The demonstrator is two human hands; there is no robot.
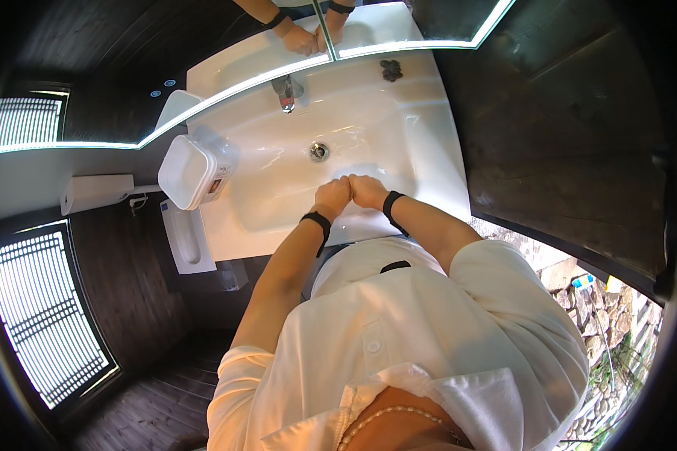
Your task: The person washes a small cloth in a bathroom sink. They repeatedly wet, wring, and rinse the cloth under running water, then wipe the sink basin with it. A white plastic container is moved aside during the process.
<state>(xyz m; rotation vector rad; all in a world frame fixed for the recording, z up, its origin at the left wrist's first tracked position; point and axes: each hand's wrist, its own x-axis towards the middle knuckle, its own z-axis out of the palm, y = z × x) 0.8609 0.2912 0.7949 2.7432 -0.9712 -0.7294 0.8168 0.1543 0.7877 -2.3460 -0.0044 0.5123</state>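
Observation:
My left hand (pixel 333 197) and my right hand (pixel 368 190) meet knuckle to knuckle over the front part of a white ceramic washbasin (pixel 259 194). Both are curled into fists, and each wrist wears a black band. Nothing shows between the fingers, though the insides of the fists are hidden. Beyond them lies the round metal drain (pixel 319 151). At the back of the basin stands a chrome faucet (pixel 285 94) with a red mark; no water can be seen running from it.
Stacked white plastic tubs (pixel 183 172) stand on the basin's left edge. A small dark object (pixel 391 70) lies at its back right. Above hangs a light-edged mirror (pixel 248 53). Farther left are a squat toilet (pixel 189 237) and a white cistern (pixel 99 193). A dark wooden panel (pixel 564 129) borders the right.

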